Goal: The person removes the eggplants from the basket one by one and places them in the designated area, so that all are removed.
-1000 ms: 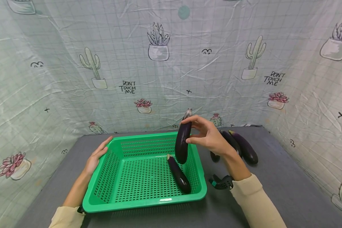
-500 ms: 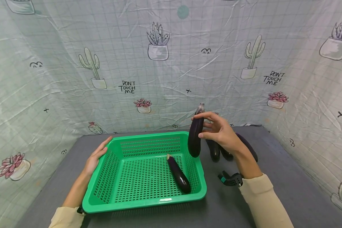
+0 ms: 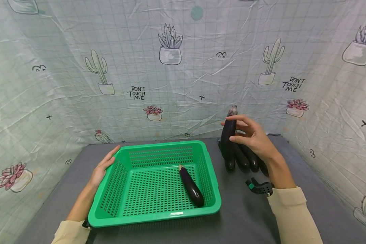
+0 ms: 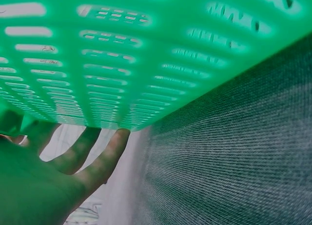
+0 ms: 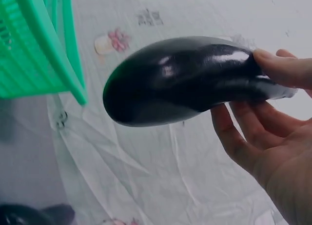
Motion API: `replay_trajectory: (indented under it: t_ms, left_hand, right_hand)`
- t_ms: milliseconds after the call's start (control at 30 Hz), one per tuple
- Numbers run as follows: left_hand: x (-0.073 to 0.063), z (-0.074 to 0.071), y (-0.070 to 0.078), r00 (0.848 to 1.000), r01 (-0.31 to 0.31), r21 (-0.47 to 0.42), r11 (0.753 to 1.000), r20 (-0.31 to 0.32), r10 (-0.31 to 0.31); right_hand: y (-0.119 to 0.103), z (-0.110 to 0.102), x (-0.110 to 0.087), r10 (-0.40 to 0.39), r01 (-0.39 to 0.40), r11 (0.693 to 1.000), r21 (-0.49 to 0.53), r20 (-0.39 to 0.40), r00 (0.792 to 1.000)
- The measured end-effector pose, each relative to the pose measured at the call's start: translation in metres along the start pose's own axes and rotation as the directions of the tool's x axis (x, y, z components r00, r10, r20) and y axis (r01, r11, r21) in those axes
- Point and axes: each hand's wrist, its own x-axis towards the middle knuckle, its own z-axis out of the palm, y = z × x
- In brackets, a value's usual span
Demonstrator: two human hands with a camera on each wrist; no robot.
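Observation:
My right hand [image 3: 252, 135] pinches a dark purple eggplant [image 3: 227, 137] near its stem end, thumb on one side and fingers on the other. The eggplant hangs steeply, stem up, right of the green basket [image 3: 154, 218], overlapping other eggplants behind it in the head view. In the right wrist view its glossy round end [image 5: 131, 88] points toward the basket's side. My left hand [image 3: 100, 171] lies along the basket's left side with fingers extended; their tips touch the outer slotted wall [image 4: 107, 88] in the left wrist view. Inside the basket, one eggplant [image 3: 191, 188] lies toward the right.
Several more eggplants [image 3: 242, 161] lie side by side on the grey table [image 3: 235, 217], right of the basket and partly hidden by the right hand. A printed cloth [image 3: 183, 84] hangs behind and along both sides. A dark strap device [image 3: 259, 186] is on the right wrist.
My right hand has carried the eggplant rightward and slightly up, from over the basket's right part to over the eggplants on the table. The left hand and basket have stayed in place.

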Motion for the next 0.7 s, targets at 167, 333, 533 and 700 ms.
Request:
replay_trajectory:
  t_ms: [167, 333, 533, 700]
  left_hand:
    - [0.0, 0.0, 0.0, 1.0, -0.001, -0.003, 1.0, 0.001, 0.001]
    - [0.0, 0.0, 0.0, 1.0, 0.004, -0.008, 1.0, 0.001, -0.003]
    - [0.0, 0.0, -0.002, 1.0, -0.011, -0.006, 1.0, 0.007, 0.011]
    - [0.0, 0.0, -0.002, 0.999, -0.045, -0.008, 0.999, 0.014, 0.046]
  right_hand:
    - [-0.002, -0.015, -0.007, 0.042, -0.044, 0.997, -0.059, -0.028, 0.999]
    - [-0.002, -0.03, -0.015, 0.12, -0.123, 0.99, -0.074, -0.05, 0.992]
    - [0.003, -0.045, -0.022, 0.201, -0.221, 0.959, -0.179, -0.125, 0.972]
    - [0.006, -0.058, -0.03, 0.269, -0.306, 0.914, -0.266, -0.169, 0.948]
